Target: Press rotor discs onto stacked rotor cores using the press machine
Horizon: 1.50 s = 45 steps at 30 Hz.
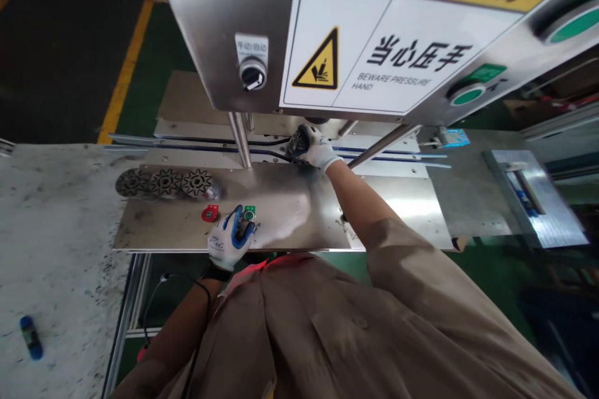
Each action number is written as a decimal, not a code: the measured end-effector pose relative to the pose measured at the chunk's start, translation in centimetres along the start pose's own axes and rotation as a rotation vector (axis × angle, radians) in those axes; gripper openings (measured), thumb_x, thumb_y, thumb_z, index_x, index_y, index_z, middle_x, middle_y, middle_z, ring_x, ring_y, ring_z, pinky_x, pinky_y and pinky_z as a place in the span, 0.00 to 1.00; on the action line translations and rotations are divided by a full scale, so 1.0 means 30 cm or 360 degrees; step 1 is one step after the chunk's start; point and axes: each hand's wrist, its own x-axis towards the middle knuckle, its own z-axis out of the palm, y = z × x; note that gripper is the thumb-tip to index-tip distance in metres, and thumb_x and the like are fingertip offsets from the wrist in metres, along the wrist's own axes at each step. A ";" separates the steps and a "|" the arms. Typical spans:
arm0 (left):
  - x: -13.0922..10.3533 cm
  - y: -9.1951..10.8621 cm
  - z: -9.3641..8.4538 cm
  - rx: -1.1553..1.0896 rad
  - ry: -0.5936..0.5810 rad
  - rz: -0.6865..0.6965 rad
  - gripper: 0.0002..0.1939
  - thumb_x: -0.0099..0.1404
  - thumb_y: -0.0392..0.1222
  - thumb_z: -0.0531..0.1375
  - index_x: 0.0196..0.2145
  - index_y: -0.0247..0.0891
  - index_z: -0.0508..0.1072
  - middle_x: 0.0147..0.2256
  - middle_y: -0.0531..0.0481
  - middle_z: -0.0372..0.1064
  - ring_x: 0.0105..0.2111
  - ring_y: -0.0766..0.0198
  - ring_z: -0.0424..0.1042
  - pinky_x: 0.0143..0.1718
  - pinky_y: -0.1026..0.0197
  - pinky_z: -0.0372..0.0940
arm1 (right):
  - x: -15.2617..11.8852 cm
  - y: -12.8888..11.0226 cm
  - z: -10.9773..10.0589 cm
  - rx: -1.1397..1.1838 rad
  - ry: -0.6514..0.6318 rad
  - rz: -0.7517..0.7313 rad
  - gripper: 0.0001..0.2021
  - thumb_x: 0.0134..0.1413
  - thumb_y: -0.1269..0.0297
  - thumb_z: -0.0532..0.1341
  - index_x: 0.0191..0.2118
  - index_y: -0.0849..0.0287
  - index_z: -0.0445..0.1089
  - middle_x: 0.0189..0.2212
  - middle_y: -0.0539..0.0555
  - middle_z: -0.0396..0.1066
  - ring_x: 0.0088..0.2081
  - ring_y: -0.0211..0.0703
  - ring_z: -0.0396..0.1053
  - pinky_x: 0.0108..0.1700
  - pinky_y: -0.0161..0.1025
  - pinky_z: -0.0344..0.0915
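Observation:
My right hand (319,147), in a white glove with dark fingertips, reaches under the machine head. Its fingers are closed round a dark, round metal rotor core (296,144) at the rail between the posts; the fingers partly cover it. My left hand (229,242), in a white and blue glove, rests at the front of the steel plate (281,199). Its thumb and forefinger are spread on either side of a green button (249,216), with nothing held. Just left of that hand sits a red button (210,213). Three slotted rotor cores (165,182) stand in a row on the plate's left.
The machine head (196,19), bearing a warning sign (365,56) and a selector knob (253,73), hangs above. Steel posts (239,140) flank my right hand. A metal block with a handle (533,199) lies right; a blue bottle (31,338) lies left on a pale worktop (60,230).

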 end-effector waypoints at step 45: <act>-0.385 -0.975 -0.749 -0.0651 0.1967 -0.1857 0.29 0.78 0.46 0.36 0.69 0.27 0.49 0.47 0.32 0.73 0.38 0.62 0.78 0.39 0.59 0.74 | -0.705 -0.523 0.274 0.0919 0.0550 0.0124 0.29 0.44 0.34 0.63 0.51 0.41 0.76 0.40 0.62 0.79 0.43 0.76 0.78 0.39 0.73 0.76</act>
